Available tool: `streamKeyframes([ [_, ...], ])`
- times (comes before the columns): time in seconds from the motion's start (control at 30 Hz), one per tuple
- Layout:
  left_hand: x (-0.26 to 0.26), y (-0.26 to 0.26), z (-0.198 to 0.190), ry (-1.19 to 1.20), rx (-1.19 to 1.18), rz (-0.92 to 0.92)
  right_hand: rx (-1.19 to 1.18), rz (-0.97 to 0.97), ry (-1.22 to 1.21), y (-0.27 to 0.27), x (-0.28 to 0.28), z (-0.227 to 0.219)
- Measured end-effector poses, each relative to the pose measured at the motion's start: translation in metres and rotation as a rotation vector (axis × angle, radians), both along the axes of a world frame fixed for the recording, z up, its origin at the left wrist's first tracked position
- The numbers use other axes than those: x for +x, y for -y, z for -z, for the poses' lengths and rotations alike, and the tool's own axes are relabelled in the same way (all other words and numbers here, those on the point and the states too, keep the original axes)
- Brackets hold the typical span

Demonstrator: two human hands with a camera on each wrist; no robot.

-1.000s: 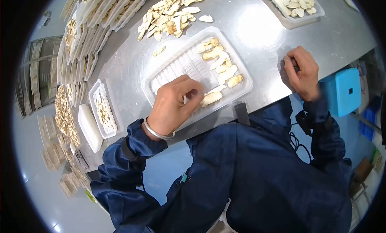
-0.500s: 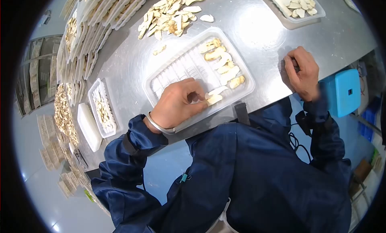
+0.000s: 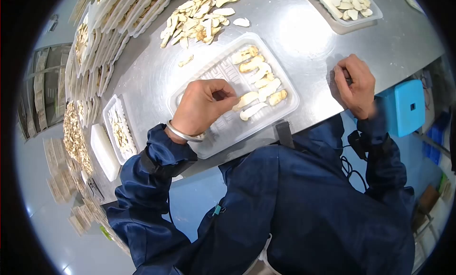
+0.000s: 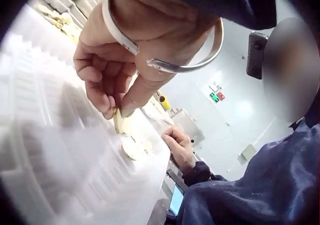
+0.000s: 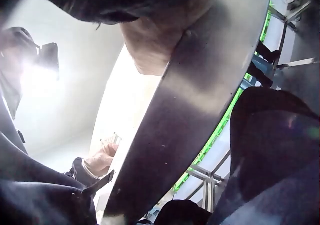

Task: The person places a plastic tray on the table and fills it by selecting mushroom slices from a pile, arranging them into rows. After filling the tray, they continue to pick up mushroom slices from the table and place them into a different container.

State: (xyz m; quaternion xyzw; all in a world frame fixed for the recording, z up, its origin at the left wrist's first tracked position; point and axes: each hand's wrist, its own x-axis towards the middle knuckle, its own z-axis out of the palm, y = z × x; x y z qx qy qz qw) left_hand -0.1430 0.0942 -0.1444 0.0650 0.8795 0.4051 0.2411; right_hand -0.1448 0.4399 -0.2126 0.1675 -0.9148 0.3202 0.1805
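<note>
In the head view a clear plastic tray (image 3: pixel 285 75) lies on the metal table, with several sliced mushrooms (image 3: pixel 270 88) set in its right part. My left hand (image 3: pixel 199 108), a bangle at its wrist, is over the tray and pinches the left end of a cream mushroom slice (image 3: pixel 247 100) between thumb and fingers. Beside that slice, on the side nearer my body, lies a whiter slice (image 3: pixel 253 111). The left wrist view shows the pinched slice (image 4: pixel 120 122) low over the ribbed tray. My right hand (image 3: pixel 355 85) rests loosely curled at the table's edge, holding nothing.
A heap of mushroom slices (image 3: pixel 197 18) lies beyond the tray. Stacked filled trays (image 3: pixel 102 47) rise at the left, near a small white tray (image 3: pixel 133 147) of pieces. Another filled tray (image 3: pixel 375 14) sits at the back right. A blue stool (image 3: pixel 411 106) stands beside the table.
My left hand has carried the cream slice away from my body, from the near side of the whiter slice to its far side. The right hand has stayed in place.
</note>
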Motion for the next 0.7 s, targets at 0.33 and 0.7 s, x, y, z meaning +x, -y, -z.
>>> streamKeyframes([
  [0.33, 0.010, -0.002, 0.002, -0.056, -0.029, 0.063, 0.029, -0.005, -0.003, 0.000, 0.000, 0.000],
  [0.7, -0.070, 0.039, -0.015, -0.692, -0.215, -0.120, 0.008, -0.007, 0.006, -0.001, 0.000, -0.005],
])
